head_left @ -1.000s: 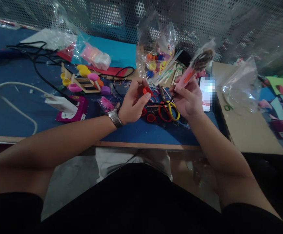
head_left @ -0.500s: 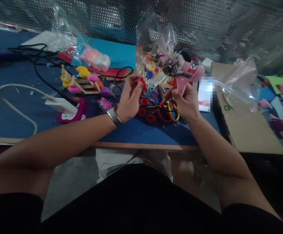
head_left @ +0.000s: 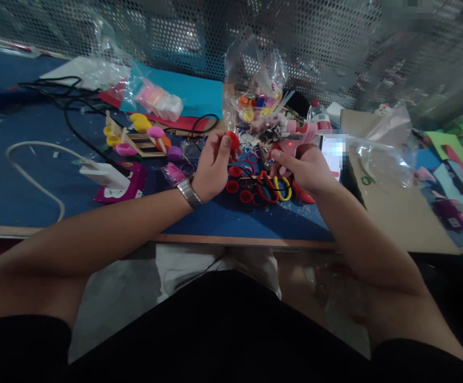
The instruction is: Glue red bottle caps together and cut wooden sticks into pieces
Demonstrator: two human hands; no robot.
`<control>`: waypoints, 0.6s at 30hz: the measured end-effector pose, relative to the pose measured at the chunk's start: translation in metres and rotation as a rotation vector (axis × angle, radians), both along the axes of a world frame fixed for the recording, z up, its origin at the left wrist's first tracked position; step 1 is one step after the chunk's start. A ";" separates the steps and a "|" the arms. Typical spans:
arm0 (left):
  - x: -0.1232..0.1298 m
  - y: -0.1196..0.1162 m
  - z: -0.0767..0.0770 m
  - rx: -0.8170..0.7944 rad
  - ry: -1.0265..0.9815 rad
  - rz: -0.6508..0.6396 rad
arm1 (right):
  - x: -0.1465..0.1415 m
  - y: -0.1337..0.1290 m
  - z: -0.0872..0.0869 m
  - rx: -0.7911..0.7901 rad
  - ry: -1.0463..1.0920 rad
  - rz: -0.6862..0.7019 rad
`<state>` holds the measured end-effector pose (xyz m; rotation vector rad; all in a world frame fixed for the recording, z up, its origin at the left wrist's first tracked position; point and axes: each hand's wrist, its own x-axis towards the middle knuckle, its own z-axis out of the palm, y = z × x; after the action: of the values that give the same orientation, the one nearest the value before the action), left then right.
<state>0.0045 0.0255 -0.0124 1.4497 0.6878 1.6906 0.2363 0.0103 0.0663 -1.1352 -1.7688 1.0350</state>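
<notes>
Between the thumb and fingers of my left hand (head_left: 212, 166) is a small red bottle cap (head_left: 233, 141). My right hand (head_left: 309, 166) is closed around a pink hot glue gun (head_left: 293, 144), its small red light lit and its front end pointing left toward the cap. Grey fuzz covers the gun's nozzle end. On the table below lie more red caps (head_left: 232, 186), just right of my left wrist. Scissors with red and yellow handles (head_left: 282, 189) lie under my right hand, beside another red object (head_left: 303, 192).
To the left stand a wooden stick piece with coloured caps (head_left: 141, 142), a purple power strip (head_left: 135, 183) and a white charger (head_left: 106, 176) with cable. Coloured sheets (head_left: 199, 88) lie behind. A phone (head_left: 331, 154), a bottle (head_left: 318, 114) and cardboard (head_left: 399, 213) are at right.
The glue gun has been lowered and shifted left, nearer the red cap. My left hand has barely moved and still pinches the cap. The camera view has shifted slightly.
</notes>
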 end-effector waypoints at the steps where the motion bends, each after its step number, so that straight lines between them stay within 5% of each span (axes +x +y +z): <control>1: 0.000 -0.001 0.001 -0.002 0.007 -0.012 | 0.002 0.001 0.000 0.010 -0.005 0.005; 11: -0.001 -0.015 0.009 -0.014 0.159 -0.051 | 0.034 0.021 -0.038 0.128 0.025 -0.089; 18: -0.001 -0.026 0.016 0.062 0.192 -0.112 | 0.029 0.004 -0.041 0.194 0.073 -0.086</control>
<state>0.0035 -0.0002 0.0036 1.6786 0.6490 1.5125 0.2655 0.0146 0.0249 -1.0309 -1.7068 0.8241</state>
